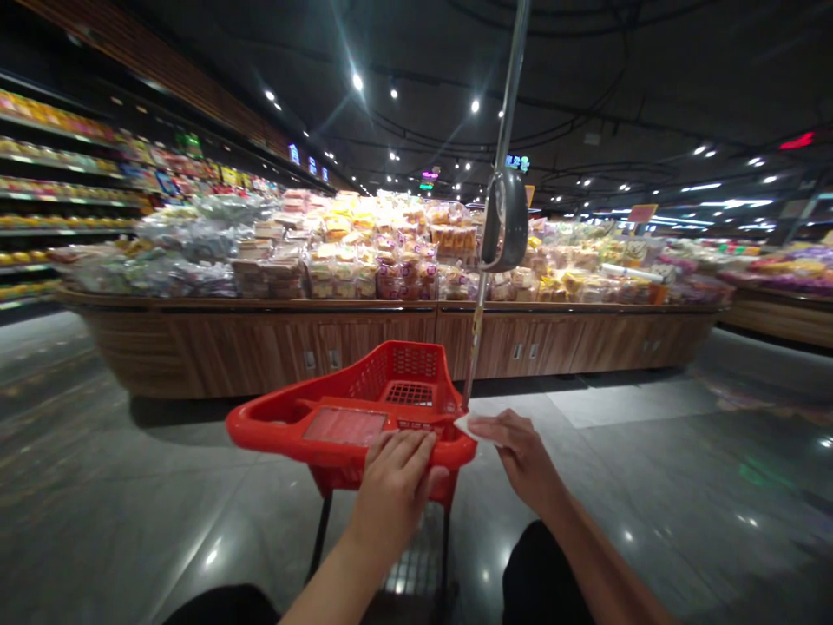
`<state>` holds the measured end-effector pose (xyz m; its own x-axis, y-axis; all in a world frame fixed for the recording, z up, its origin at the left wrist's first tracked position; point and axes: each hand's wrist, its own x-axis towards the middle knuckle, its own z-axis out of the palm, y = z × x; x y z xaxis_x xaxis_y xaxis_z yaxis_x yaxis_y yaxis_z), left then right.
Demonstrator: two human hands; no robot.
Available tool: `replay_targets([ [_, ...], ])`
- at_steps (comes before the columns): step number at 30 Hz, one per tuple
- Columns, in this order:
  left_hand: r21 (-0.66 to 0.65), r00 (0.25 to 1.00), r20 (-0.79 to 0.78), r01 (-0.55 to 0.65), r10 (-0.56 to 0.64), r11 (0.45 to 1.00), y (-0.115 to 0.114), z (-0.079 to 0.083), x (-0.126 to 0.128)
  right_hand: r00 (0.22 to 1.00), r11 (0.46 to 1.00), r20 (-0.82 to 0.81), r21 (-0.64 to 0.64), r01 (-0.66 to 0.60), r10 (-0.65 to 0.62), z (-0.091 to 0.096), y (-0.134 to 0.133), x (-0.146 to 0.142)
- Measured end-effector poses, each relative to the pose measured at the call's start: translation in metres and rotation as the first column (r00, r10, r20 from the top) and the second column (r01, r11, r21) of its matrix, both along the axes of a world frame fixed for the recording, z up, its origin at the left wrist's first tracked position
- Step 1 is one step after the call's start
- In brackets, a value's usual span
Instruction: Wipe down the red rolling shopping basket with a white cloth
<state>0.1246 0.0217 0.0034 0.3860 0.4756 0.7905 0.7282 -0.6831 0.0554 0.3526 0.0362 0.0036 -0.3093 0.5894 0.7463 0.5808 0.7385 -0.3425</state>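
Brown wood-panelled counter [251, 351]: piled with clear-packaged goods [342, 269].
Red plastic shopping cart [342, 386]: placed before it, pointed lengthwise toward it, slightly rightward.
Left hand [398, 469]: palm down, red handle [325, 453] grasped.
Right hand [517, 438]: extended forward-left, small white piece [464, 425] pinched.

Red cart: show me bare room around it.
Bare floor lies left of the cart, before the wooden counter, and right of the right hand. Crowded: the counter's top, heaped with packages, and the cart's handle, under the left hand.
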Motion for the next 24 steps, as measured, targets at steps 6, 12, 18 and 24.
replay_targets([
  [6, 0.005, 1.000, -0.006, 0.006, -0.006, 1.000, -0.001, 0.000, -0.009, 0.999, 0.999, -0.003, -0.009, -0.048, 0.048, 0.004, 0.008, -0.009],
  [12, 0.039, 1.000, -0.013, 0.028, -0.027, 0.999, -0.003, 0.001, -0.017, 0.993, 0.994, -0.062, -0.012, -0.106, 0.105, 0.005, 0.003, -0.015],
  [18, 0.071, 0.998, -0.052, 0.050, -0.047, 0.996, -0.009, 0.003, -0.031, 0.988, 0.991, -0.076, -0.025, -0.134, 0.132, 0.000, -0.008, -0.018],
  [24, 0.079, 0.995, -0.077, 0.069, -0.063, 0.994, -0.014, 0.004, -0.040, 0.987, 0.993, -0.111, 0.031, -0.117, 0.120, -0.009, -0.015, -0.027],
])
